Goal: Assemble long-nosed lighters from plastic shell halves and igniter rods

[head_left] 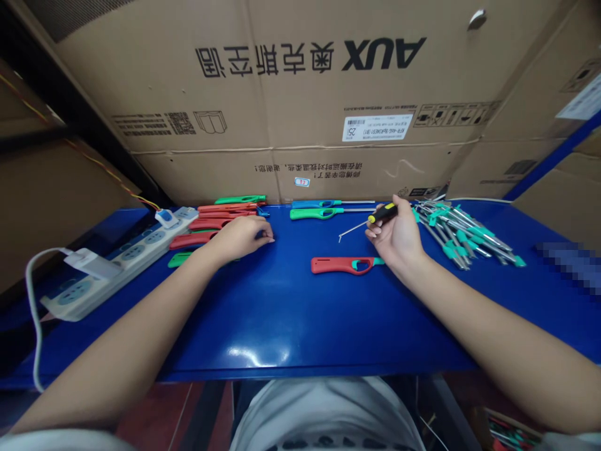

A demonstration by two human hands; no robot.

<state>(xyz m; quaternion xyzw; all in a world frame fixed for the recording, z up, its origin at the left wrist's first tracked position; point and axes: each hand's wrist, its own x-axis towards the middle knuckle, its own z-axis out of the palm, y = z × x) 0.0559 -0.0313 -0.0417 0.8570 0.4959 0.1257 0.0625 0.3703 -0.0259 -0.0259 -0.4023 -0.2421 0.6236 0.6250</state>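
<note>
My right hand (pixel 399 235) grips a screwdriver (pixel 384 214) by its black and yellow handle. The thin shaft points left and down over the table, and a tiny piece, perhaps a screw, shows at its tip. Just below this hand lies a red lighter (pixel 333 265) with a green trigger, its right end partly hidden by the hand. My left hand (pixel 241 238) is beside a row of red and green lighter bodies (pixel 192 240). Its thumb and fingertips are pinched together; anything between them is too small to make out.
A blue lighter (pixel 314 204) and a green lighter (pixel 315 214) with metal tubes lie at the back. Metal tubes with green fittings (pixel 462 232) are heaped at right. A power strip (pixel 126 260) with a plugged-in charger stands left. Cardboard (pixel 282 106) walls the blue table (pixel 263 300).
</note>
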